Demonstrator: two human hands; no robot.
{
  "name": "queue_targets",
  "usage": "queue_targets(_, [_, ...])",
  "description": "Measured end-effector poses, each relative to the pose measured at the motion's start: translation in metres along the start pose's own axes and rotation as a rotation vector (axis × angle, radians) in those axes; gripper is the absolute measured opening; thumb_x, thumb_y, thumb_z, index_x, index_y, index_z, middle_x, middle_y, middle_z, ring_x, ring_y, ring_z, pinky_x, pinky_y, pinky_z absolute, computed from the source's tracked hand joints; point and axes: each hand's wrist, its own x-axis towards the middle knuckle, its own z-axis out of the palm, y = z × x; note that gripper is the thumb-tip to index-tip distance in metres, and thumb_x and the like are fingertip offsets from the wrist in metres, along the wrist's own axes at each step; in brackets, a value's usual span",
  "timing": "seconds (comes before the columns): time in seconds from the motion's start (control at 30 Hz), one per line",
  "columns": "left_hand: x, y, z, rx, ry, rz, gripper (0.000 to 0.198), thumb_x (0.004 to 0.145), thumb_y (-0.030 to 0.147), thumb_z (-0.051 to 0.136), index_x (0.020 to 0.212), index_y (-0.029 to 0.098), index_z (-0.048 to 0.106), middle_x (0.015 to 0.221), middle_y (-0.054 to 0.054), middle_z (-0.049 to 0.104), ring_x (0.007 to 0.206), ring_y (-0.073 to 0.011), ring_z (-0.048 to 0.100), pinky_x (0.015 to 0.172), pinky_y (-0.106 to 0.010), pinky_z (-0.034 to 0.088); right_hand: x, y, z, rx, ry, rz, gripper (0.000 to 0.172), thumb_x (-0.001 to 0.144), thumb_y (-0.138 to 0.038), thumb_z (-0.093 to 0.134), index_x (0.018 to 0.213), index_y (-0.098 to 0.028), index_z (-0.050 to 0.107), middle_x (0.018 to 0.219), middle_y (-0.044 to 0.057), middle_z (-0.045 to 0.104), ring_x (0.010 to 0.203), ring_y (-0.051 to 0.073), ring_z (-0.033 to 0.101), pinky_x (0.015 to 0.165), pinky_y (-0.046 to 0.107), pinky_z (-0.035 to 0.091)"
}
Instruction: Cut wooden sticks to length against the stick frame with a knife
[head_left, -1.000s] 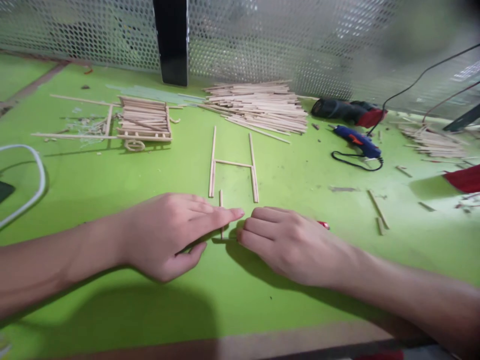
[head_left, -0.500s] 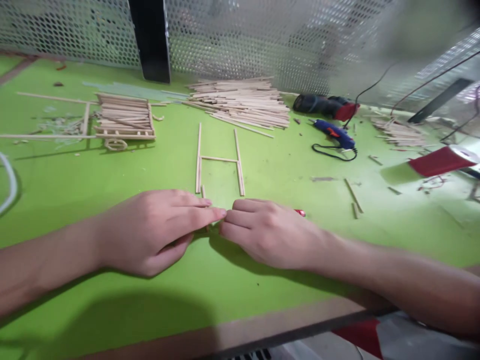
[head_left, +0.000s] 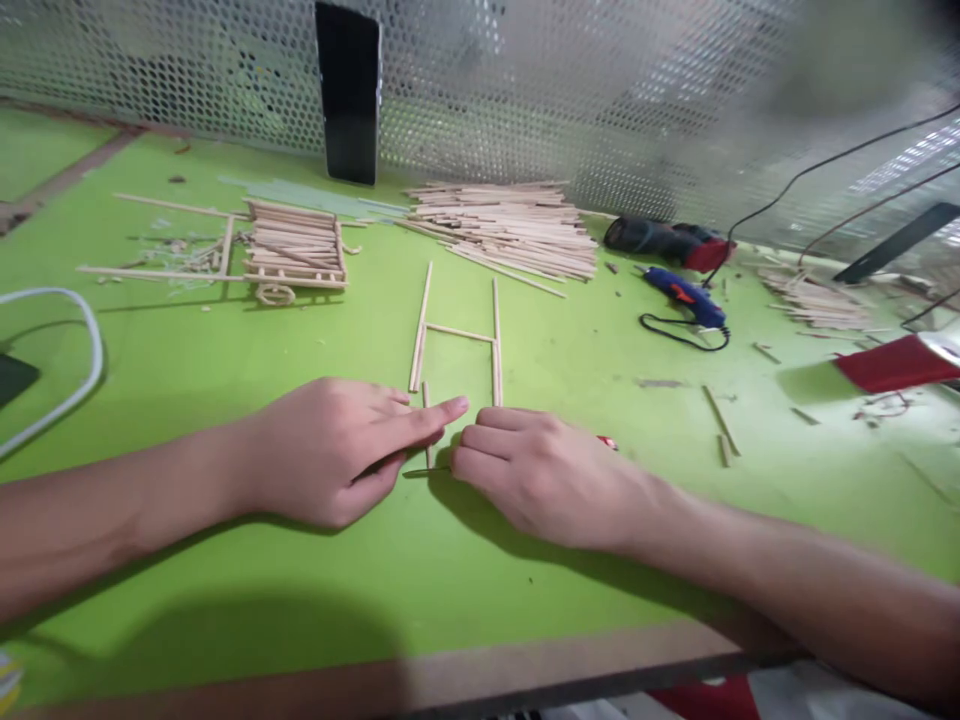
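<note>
My left hand (head_left: 345, 450) is closed around a short wooden stick (head_left: 428, 452), which lies upright in the picture, its index finger stretched over it. A thin blade (head_left: 424, 472) crosses the lower end of that stick. My right hand (head_left: 532, 475) is closed at the blade's right side, its fingertips hidden; the blade seems to run into its grip. Just beyond both hands lies an H-shaped frame of thin sticks (head_left: 459, 332) on the green table (head_left: 285, 600).
A small stick-built cart (head_left: 296, 245) stands at the back left. Behind the frame are a pile of sticks (head_left: 510, 230) and an upright black phone (head_left: 350, 95). To the right lie a blue glue gun (head_left: 686, 295), stick offcuts (head_left: 721, 422) and a red cup (head_left: 892, 364).
The view has shifted, so the table things appear further right and lower. The blade now shows across the stick's lower end, and my left fingers sit further from that end.
</note>
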Motion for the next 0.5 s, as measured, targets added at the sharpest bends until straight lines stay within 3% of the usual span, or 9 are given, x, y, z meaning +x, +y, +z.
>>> queue_targets(0.33, [0.0005,0.0,-0.0018,-0.043,-0.03,0.001,0.05,0.102,0.013,0.052,0.151,0.007,0.055,0.124,-0.013,0.081,0.109,-0.0196,0.08,0.108,-0.034,0.062,-0.0045,0.0006,-0.0019,-0.006,0.026,-0.005,0.023,0.109,-0.01,0.047,0.095,-0.015,0.065,0.089,0.003,0.067,0.08,0.019,0.052,0.076,0.032,0.044])
queue_targets(0.5, [0.0017,-0.0009,-0.0023,-0.075,-0.062,-0.034,0.049,0.104,0.014,0.05,0.152,0.008,0.055,0.117,-0.012,0.083,0.108,-0.0192,0.081,0.104,-0.031,0.065,-0.0065,0.0018,-0.0053,-0.027,0.024,0.0,0.027,0.11,-0.009,0.044,0.095,-0.015,0.065,0.088,0.003,0.067,0.077,0.018,0.051,0.073,0.032,0.043])
